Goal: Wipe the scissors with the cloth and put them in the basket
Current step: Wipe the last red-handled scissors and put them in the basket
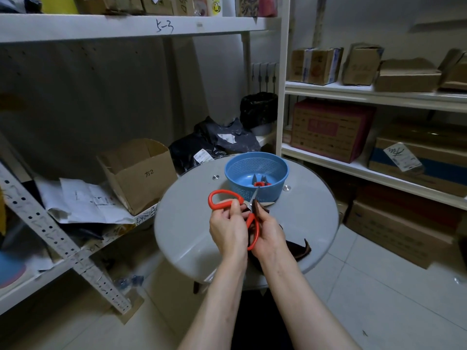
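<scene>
Both hands up over the round grey table [182, 223], approx. centre, w/ the scissors [222, 204] held between them, clear of the tabletop. The scissors have orange handles and are spread wide open: one loop points left, the other comes down near, toward the person, and the blades point far/right toward the basket [265, 193]. Left hand [228, 231] grips the left loop's lower bar, fingers curled round it. Right hand [269, 233] pinches the dark brown cloth [299, 248] against a blade just by the pivot; the near loop lies along its palm, and the rest of the cloth trails out right of the wrist onto the near-right part of the table. The basket is blue plastic w/ a perforated wall and sits on the far side of the table, just beyond the blade tips. Inside it are small red-handled snips [260, 181] on the bottom. Left of the table there's an open cardboard box [137, 173] on a white shelf w/ loose papers [86, 200] beside it. Black bags [214, 142] lie behind the table, and more cartons [331, 130] sit on the right shelves.
</scene>
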